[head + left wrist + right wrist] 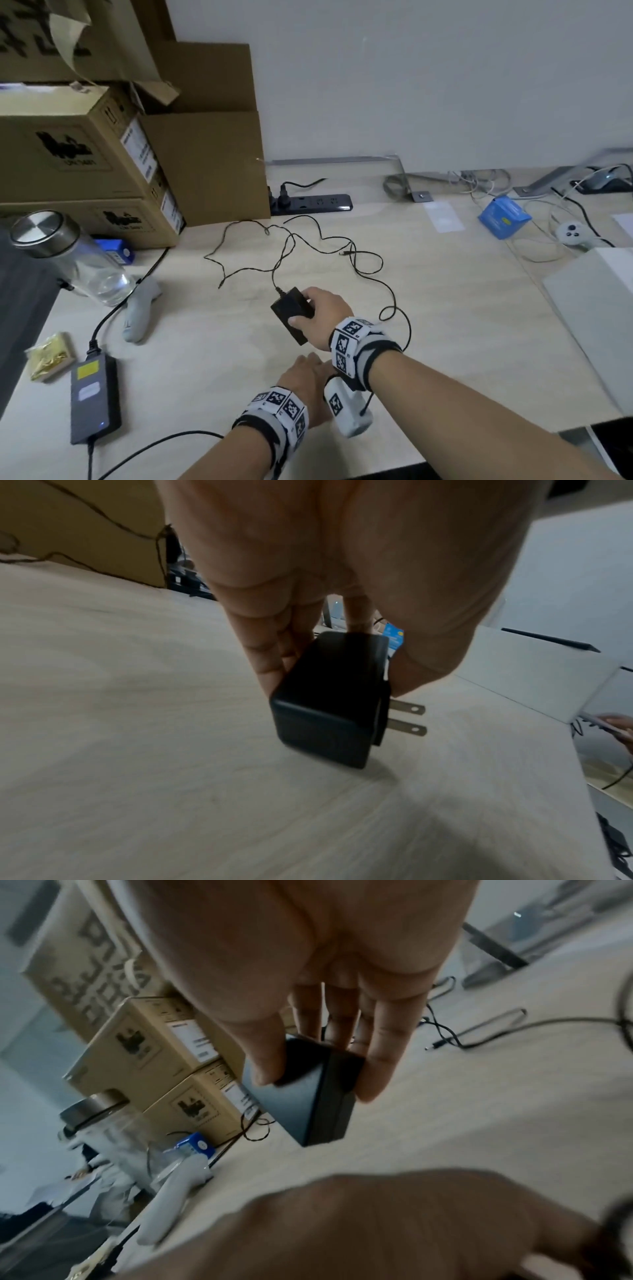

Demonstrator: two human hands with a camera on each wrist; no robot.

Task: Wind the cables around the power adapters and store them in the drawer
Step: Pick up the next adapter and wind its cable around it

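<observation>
Four or so brown cardboard boxes (85, 154) wall off the far-left corner of the pale wooden desk (445, 308). In front of them crowd one steel-lidded glass bottle (68, 260), one gold foil packet (51, 356), one flat grey power brick (94, 401) on its own thick lead, and one grey handheld controller (137, 315). That leaves little free room along the left edge.

The middle of the desk lies open, crossed only by two thin black cables (291, 240) sprawled in loose loops, with one black power strip (318, 202) against the wall behind them.

Two black block-shaped power adapters are in play. The left hand (308, 387) sits low near the front edge, partly under the right wrist, and pinches one two-pronged black adapter (329, 702) between fingers and thumb; it stands on the desk, prongs pointing sideways. Just beyond, the right hand (325, 311) grips the other black adapter (289, 313) from above – one cable runs from its far end.

Farther right lie one blue carton (503, 216), one white round controller (572, 234) among pale wires, and a white flat slab (599, 325) that takes up the right edge.
</observation>
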